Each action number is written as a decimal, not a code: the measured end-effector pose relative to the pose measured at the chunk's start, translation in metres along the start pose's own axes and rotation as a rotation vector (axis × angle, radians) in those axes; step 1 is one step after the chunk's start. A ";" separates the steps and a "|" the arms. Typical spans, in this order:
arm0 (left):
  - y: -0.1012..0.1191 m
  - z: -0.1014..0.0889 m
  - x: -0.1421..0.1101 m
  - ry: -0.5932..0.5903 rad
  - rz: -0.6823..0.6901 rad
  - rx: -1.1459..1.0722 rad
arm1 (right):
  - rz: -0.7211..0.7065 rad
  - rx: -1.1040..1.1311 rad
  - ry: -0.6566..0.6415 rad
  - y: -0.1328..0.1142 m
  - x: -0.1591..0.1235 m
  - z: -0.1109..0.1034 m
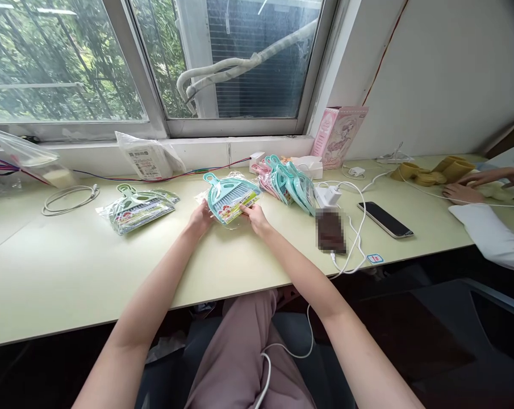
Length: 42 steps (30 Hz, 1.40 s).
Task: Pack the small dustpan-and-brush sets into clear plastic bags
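Note:
Between my hands is a teal dustpan and brush set [232, 192] in a clear plastic wrapper, with a printed card at its lower edge. My left hand [201, 217] grips its left side, the fingers partly hidden behind it. At the lower right corner my right hand [255, 218] pinches the wrapper and card, thumb on top. To the left lies a green wrapped dustpan set [142, 211] on the table. Several teal sets [291, 183] and pink ones [263, 175] lean in a row just right of the held one.
On the pale table [90, 272], a cable coil [69, 200] lies left. To the right are a power strip [327, 196], white cords, a blurred dark device [331, 230] and a phone [385, 219]. A pink box [339, 136] stands by the window. Another person's hands [465, 192] rest far right.

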<state>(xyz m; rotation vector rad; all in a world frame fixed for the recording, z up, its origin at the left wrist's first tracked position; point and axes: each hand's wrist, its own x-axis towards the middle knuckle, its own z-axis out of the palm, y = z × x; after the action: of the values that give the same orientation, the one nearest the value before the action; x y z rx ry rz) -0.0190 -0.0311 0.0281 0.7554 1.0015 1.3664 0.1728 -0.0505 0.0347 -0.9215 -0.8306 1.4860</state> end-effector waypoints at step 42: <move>0.052 -0.072 0.011 0.399 0.257 0.247 | -0.117 -0.363 -0.108 -0.031 0.012 -0.034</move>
<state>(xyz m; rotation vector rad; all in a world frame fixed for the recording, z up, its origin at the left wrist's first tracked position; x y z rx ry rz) -0.1062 -0.0238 0.0435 0.8327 1.4450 1.6762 0.2165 -0.0356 0.0466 -1.0439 -1.2413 1.3144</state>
